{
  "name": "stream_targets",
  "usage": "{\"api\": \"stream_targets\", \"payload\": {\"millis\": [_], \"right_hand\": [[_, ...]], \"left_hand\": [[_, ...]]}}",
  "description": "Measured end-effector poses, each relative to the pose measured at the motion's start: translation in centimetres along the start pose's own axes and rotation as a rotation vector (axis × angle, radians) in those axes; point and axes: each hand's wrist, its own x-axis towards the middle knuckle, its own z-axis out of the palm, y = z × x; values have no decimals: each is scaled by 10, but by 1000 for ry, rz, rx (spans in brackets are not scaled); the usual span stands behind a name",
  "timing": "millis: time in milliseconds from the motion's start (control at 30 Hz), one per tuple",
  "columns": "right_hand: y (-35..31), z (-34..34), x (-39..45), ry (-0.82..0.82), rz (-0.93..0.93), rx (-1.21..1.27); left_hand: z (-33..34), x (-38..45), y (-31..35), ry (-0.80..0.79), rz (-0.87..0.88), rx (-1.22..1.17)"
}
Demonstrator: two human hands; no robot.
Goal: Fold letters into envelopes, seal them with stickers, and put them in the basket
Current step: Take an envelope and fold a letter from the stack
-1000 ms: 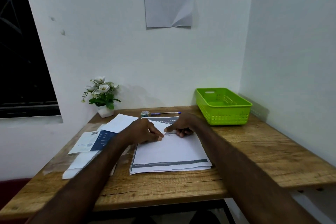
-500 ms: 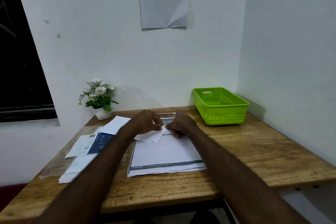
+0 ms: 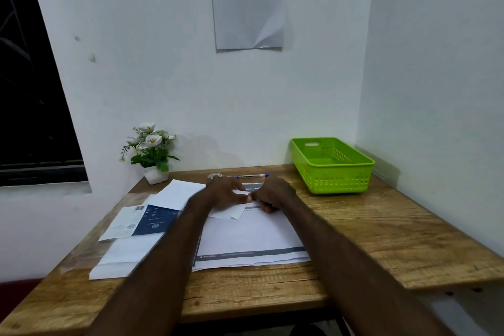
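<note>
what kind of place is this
Probably a small indoor desk corner set up for paperwork: a wooden table against white walls, a printed instruction sheet taped above it, and a green plastic basket beside stacked white letters.

Basket right of letters, on table

wooden table tucked into a white corner, kinda rough grain. on it: a green basket at the back right, a little white pot of flowers back left, a blue pen and a small tape roll along the far edge, a stack of printed sheets in the middle, plus envelopes and a blue-and-white leaflet on the left.
</note>
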Motion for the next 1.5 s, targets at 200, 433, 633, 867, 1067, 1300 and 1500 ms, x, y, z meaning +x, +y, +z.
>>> {"api": "stream_targets", "payload": {"millis": [200,433,633,867,1067,1300,1500], "right_hand": [[6,2,3,-4,-38,50],[4,-2,1,-16,-129,374],[-8,-7,-6,36,-305,636],[-15,-6,-9,57,-387,675],[-21,-9,-18,-64,-398,711],[-25,-10,-27,-226,-438,623],[-24,-12,-30,-315,-447,557]], "left_hand": [[1,-6,7,148,-9,92],[-7,-5,13,280,37,16],[-27,-8,15,383,26,-203],[-38,-13,22,512,94,-304],[-45,-9,19,658,101,-209],[-53,-12,13,801,67,-152],[-59,-17,12,864,36,-138]]}}
